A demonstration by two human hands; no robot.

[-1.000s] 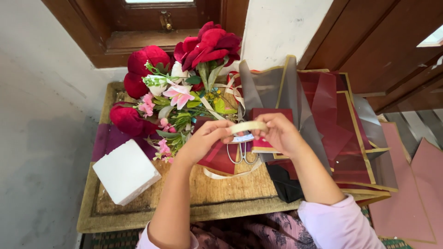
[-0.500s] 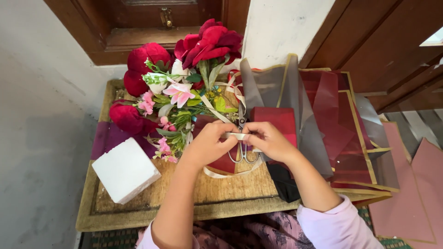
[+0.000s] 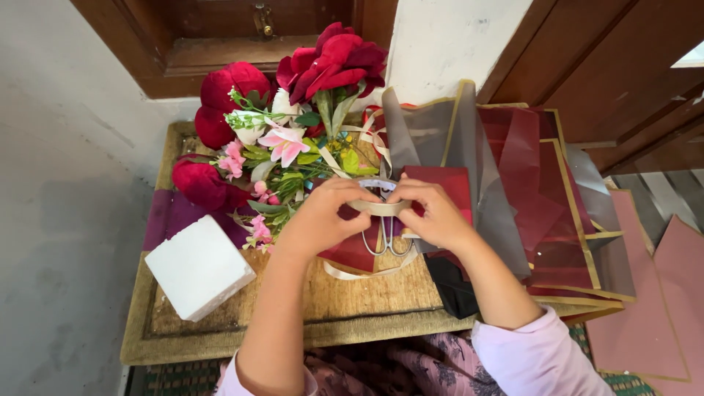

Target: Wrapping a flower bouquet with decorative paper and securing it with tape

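Both hands (image 3: 323, 216) (image 3: 433, 213) cover the middle of the scissors (image 3: 385, 238); only loops show below. Ribbon (image 3: 378, 207) end behind fingers, prob. pinched, can't confirm. Pink sheets (image 3: 660, 308) cut off at right edge. Elbows, lap cropped at btm.

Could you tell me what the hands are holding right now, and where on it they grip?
Both the left hand and the right hand pinch a cream ribbon, one at each end of a short stretch.

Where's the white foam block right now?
In the head view, the white foam block sits on the left part of the low wooden table, just below the artificial flower bunch and left of the person's left forearm.
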